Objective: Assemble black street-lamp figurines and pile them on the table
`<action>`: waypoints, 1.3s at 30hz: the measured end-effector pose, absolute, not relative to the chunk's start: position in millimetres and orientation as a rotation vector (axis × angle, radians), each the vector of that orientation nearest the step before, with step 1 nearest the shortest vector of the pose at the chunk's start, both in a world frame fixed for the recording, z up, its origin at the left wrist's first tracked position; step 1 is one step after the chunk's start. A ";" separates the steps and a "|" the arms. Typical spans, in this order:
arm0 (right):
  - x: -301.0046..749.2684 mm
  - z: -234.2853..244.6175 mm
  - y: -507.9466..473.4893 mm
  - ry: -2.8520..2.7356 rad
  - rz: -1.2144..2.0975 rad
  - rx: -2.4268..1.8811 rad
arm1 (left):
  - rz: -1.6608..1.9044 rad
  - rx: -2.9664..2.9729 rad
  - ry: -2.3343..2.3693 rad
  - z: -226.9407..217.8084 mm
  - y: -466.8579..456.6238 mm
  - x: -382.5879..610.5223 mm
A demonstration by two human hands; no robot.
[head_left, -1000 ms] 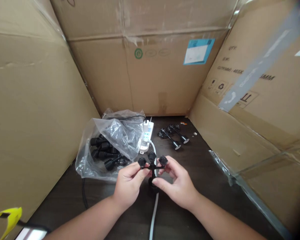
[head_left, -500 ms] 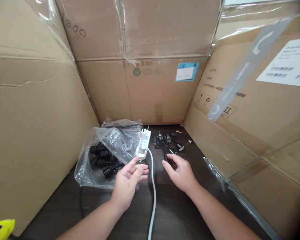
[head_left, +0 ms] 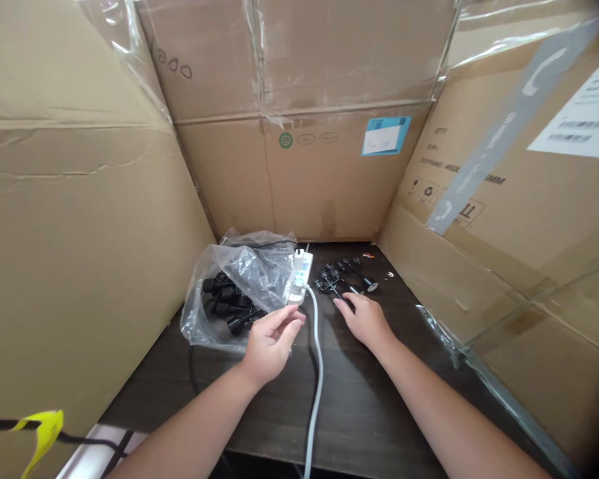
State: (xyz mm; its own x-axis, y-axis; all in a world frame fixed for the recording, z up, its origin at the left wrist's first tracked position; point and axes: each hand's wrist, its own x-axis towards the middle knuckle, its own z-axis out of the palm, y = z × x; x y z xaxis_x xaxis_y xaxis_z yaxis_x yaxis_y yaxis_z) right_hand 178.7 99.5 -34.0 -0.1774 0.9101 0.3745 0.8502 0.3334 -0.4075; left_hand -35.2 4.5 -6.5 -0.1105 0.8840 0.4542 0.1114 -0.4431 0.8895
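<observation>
Dark tabletop (head_left: 364, 412): plastic bag (head_left: 252, 263), power strip (head_left: 302, 269), black fittings (head_left: 330, 275), pale cable (head_left: 320, 364).

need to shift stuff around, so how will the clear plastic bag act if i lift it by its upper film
The plastic bag will probably flop and fold, since its film looks thin and creased. The black parts heaped inside may slide against each other, making the load sag to one side. The film's shine suggests it could feel a bit slippery.
</observation>
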 end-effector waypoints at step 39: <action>184.1 -31.0 90.4 -2.028 0.041 -1.439 | 0.386 2.369 1.989 16.5 9.7 -154.1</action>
